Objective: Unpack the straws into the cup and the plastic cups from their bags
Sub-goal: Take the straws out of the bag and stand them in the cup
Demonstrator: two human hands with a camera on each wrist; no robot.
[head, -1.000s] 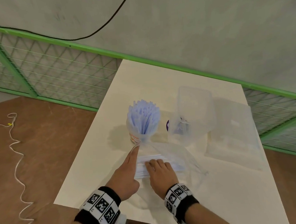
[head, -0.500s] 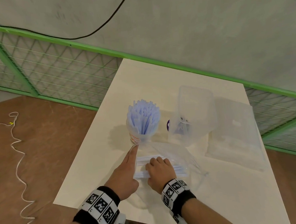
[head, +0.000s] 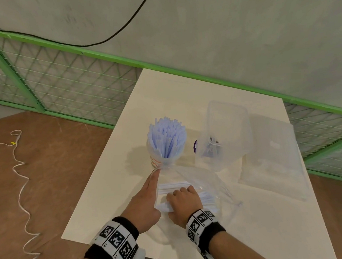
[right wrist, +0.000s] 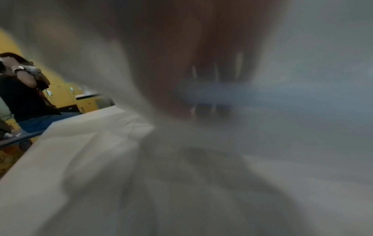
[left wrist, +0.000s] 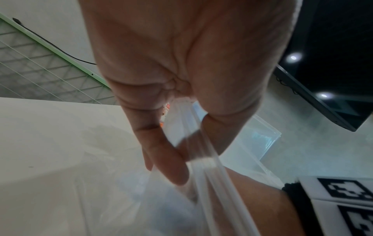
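A paper cup (head: 155, 160) full of pale blue straws (head: 167, 137) stands mid-table. In front of it a clear straw bag (head: 197, 174) lies flat with white straws (head: 173, 184) inside. My left hand (head: 150, 191) pinches the bag's left rim, index finger stretched toward the cup. The left wrist view shows the left hand (left wrist: 181, 143) pinching the clear film (left wrist: 210, 178) between thumb and fingers. My right hand (head: 183, 197) is inside the bag, fingers curled round a bundle of straws (head: 206, 197). The right wrist view is blurred by the plastic.
A clear plastic container (head: 227, 133) stands tilted right of the cup, with something tied inside. A flat clear plastic piece (head: 273, 158) lies at the table's right edge. The table (head: 183, 92) ends near my wrists. A green mesh fence (head: 61, 82) runs behind it.
My right wrist has shifted slightly left and toward me, and the straw bundle in it has tilted a little. The left hand has stayed on the bag's rim.
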